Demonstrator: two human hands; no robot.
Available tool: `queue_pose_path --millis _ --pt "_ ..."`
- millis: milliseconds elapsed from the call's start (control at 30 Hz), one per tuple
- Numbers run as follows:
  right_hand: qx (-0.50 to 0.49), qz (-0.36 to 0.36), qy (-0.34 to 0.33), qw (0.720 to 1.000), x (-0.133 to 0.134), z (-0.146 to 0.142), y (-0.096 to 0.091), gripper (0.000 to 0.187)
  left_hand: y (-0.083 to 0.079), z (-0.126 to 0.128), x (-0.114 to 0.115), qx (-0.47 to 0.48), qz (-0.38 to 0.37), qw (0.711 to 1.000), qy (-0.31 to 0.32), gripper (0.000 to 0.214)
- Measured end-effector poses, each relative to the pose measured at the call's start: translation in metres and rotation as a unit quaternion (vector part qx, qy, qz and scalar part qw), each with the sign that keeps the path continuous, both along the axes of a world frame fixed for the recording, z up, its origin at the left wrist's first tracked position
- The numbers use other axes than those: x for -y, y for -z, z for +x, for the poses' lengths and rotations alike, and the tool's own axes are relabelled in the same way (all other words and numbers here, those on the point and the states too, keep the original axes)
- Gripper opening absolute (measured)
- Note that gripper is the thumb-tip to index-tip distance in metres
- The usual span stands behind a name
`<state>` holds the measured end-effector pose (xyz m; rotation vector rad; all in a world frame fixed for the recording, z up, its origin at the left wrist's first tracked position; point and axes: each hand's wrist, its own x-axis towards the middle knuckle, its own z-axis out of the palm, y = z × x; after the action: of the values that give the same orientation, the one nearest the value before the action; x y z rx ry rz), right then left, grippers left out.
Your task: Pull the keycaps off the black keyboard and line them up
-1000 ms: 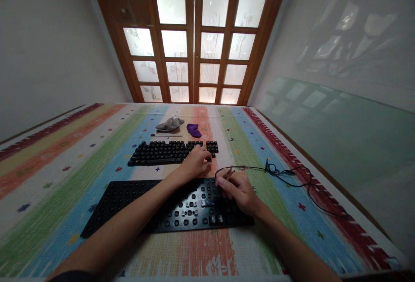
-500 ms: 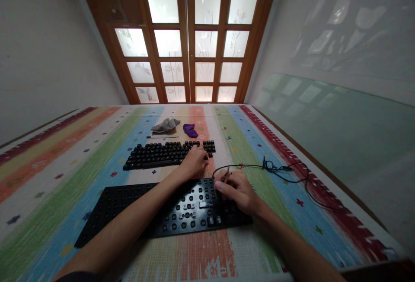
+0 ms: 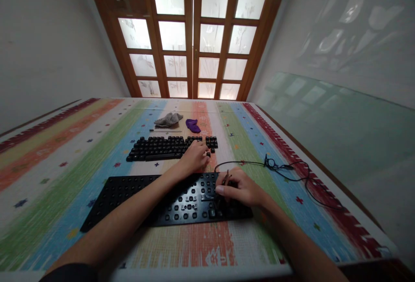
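The left hand (image 3: 196,157) curls over the right end of the laid-out keycaps (image 3: 158,147); its grip is hidden. The right hand (image 3: 241,189) pinches a thin tool (image 3: 227,177) over the stripped keyboard (image 3: 136,195) on the table (image 3: 65,161). Key legends are too small to read.

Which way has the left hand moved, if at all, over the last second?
No. The left hand stays at the right end of the far keys, beside the small key block.

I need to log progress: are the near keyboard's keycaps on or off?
Mostly off. The near keyboard shows bare stems across most of its plate; loose keycaps lie in rows beyond it, where the left hand rests.
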<state>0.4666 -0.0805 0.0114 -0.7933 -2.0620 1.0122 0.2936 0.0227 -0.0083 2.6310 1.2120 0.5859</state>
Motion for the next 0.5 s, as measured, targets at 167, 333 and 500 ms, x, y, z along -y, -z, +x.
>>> queue_pose_path --millis 167,333,500 --pt "0.034 -0.015 -0.022 0.999 -0.001 0.002 -0.001 0.035 -0.003 -0.021 0.040 0.073 -0.038 0.993 0.081 0.014" --pt "0.058 -0.045 -0.060 0.995 -0.002 0.002 -0.002 0.035 0.006 -0.041 0.076 0.077 -0.088 0.981 0.153 0.012" --pt "0.046 -0.144 -0.088 0.985 -0.001 0.002 0.003 0.034 0.022 -0.049 0.085 0.121 -0.097 0.977 0.147 0.016"
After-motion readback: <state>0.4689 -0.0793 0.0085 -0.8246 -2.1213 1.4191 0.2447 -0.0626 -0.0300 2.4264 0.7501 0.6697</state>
